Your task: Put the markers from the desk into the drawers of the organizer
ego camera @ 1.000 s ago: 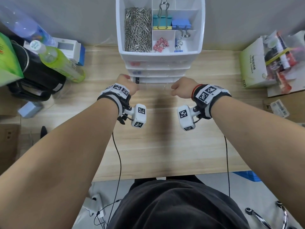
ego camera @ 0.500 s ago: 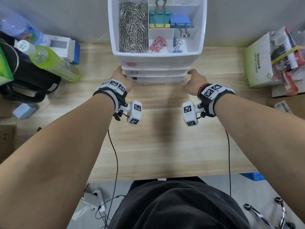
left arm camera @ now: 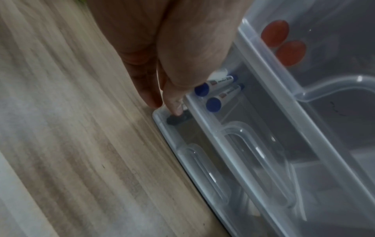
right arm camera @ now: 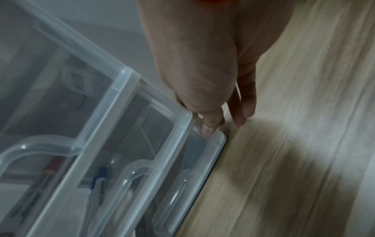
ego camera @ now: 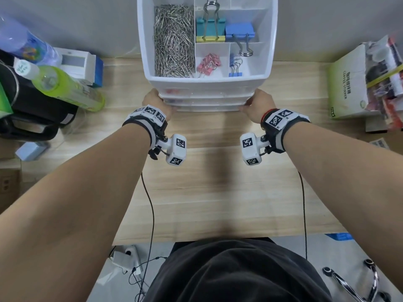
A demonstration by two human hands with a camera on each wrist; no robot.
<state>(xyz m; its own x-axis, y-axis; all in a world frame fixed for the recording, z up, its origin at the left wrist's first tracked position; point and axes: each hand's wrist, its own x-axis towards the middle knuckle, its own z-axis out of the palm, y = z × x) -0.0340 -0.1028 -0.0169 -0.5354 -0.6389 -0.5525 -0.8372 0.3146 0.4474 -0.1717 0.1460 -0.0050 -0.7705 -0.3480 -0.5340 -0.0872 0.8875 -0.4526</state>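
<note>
The white organizer (ego camera: 207, 82) stands at the back of the desk, its three translucent drawers nearly flush. My left hand (ego camera: 157, 103) is at the drawers' front left corner, my right hand (ego camera: 257, 105) at the front right corner. In the left wrist view my left hand (left arm camera: 166, 105) has straight fingers, the thumb pressing the bottom drawer's corner by a black marker cap (left arm camera: 176, 119). Two blue markers (left arm camera: 220, 87) lie in the middle drawer, red caps (left arm camera: 284, 43) in the top one. My right hand (right arm camera: 225, 123) presses its thumb on the bottom drawer's right corner. A blue marker (right arm camera: 99, 181) shows through the plastic.
The organizer's top tray holds paper clips (ego camera: 174, 40) and binder clips (ego camera: 218, 29). A green bottle (ego camera: 65, 88), a black bag (ego camera: 32, 110) and a white box (ego camera: 80, 64) crowd the left. A pale green carton (ego camera: 349, 83) sits right. Bare wooden desk (ego camera: 207, 192) lies in front.
Both hands moved forward and apart, from the middle of the bottom drawer's front to its two corners. The bottom drawer slid inward toward the organizer.
</note>
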